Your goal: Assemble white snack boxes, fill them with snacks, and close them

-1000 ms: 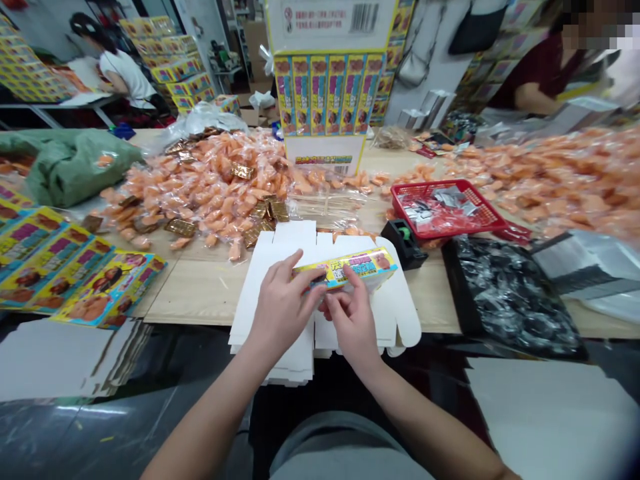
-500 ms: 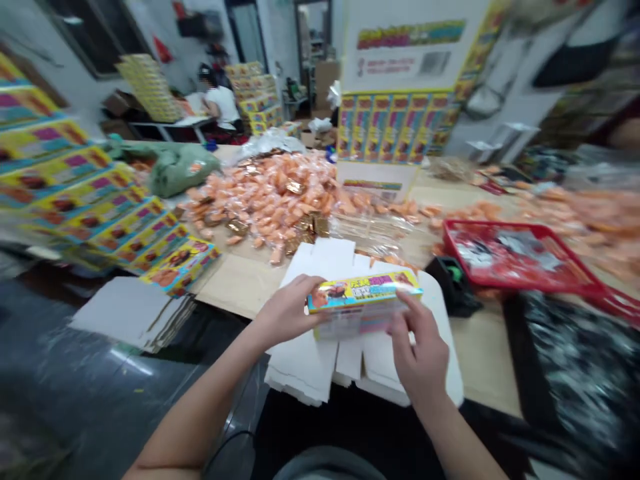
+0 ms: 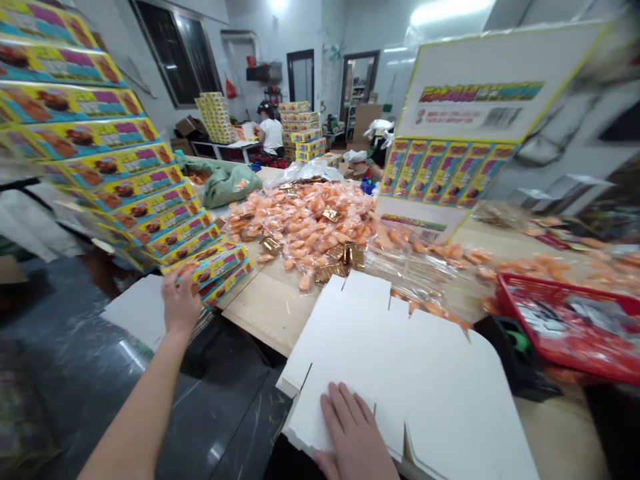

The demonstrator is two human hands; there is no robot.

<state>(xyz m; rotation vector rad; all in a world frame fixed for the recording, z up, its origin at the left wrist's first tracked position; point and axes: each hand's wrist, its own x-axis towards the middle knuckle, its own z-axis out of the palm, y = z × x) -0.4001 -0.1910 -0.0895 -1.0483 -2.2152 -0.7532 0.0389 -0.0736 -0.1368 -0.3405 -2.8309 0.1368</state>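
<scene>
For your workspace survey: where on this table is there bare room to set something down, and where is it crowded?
Bare wood shows between the orange packet heap, the stacked colourful boxes under the left hand, and the white flat cartons under the right hand. Around the red basket it is crowded.

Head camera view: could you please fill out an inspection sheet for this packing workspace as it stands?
Surface: light wooden table, crowded.
Job's things: stack of flat white carton blanks at the near table edge; row of colourful printed boxes at the left.
Clutter: heap of orange wrapped snacks, green bag, red basket, tall display carton.
Grippers: left hand grips the nearest printed box; right hand lies flat on the blanks.
Cables: nothing seen.
Surroundings: a person in white seated far back among stacked boxes; dark shiny floor.
</scene>
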